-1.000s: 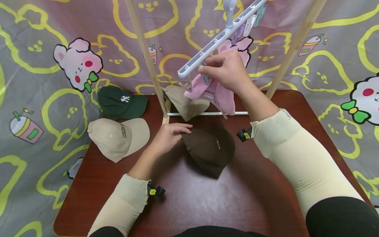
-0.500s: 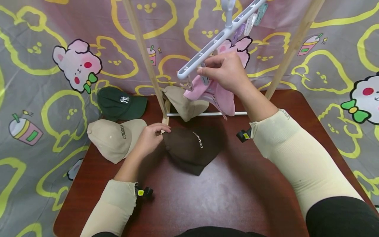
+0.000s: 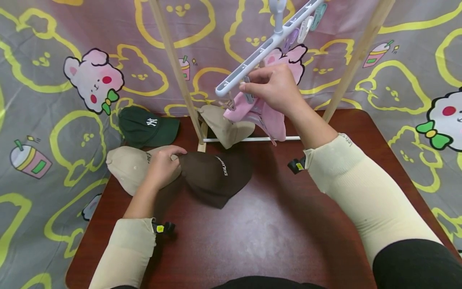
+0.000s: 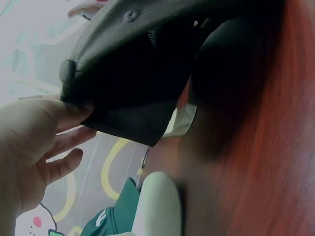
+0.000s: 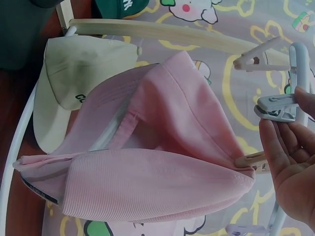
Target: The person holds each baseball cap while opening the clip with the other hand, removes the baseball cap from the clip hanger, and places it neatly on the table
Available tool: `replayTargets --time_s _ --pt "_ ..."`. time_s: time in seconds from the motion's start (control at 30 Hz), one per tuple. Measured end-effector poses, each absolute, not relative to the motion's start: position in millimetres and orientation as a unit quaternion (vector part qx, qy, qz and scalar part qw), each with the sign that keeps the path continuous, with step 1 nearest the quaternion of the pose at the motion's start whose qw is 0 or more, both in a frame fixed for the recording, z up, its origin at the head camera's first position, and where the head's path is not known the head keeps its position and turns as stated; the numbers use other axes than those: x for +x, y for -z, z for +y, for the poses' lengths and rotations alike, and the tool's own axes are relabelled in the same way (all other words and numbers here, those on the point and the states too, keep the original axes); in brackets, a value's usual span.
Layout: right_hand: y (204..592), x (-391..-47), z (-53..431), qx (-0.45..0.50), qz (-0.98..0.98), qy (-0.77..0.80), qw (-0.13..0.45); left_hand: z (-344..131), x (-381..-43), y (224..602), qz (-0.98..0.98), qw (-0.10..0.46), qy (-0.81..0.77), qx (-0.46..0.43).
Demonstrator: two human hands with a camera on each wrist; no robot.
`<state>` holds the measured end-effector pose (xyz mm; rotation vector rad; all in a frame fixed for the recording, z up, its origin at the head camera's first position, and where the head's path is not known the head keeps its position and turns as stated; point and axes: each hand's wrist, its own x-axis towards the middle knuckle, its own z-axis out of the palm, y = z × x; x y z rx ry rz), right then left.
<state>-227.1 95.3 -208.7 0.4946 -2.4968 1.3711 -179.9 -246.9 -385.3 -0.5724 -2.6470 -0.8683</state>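
A dark brown cap (image 3: 213, 172) with small light lettering is pinched at its edge by my left hand (image 3: 162, 166), low above the table. The left wrist view shows the cap's dark hollow side, with the fingertips at one corner. Up at the pale hanger bar (image 3: 267, 46), my right hand (image 3: 279, 86) pinches a grey clothespin (image 5: 276, 105) between thumb and fingers. A pink cap (image 5: 147, 187) hangs close beside that hand, gripped by a beige clothespin (image 5: 251, 160). In the right wrist view, nothing is seen between the grey clothespin's tips.
A beige cap (image 3: 126, 166) and a green cap (image 3: 144, 128) sit on the table at left. Another beige cap (image 3: 231, 126) is behind the white rail (image 3: 252, 139). Wooden posts (image 3: 177, 72) flank the hanger. More clothespins (image 3: 304, 30) hang toward the bar's far end.
My left hand has moved left with the brown cap, which now stands nearer the beige cap and turns its lettering further into view. The right hand stays at the grey clothespin.
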Motion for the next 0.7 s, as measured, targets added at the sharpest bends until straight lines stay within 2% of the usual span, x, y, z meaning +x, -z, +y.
replayTargets --time_s 0.37,0.47,0.63,0.7 --pt "209 -227 91 0.165 -0.856 -0.475 0.119 -264 -193 384 -0.936 0.146 0.226 -0.228" --pt "209 -227 90 0.167 -0.855 -0.477 0.118 -267 -194 383 -0.943 0.119 0.218 -0.220" --pt "210 -226 89 0.168 -0.853 -0.479 0.120 -268 -192 371 -0.959 0.043 0.199 -0.199" --pt "210 -225 90 0.165 -0.853 -0.480 0.122 -263 -190 360 -0.962 0.041 0.197 -0.185"
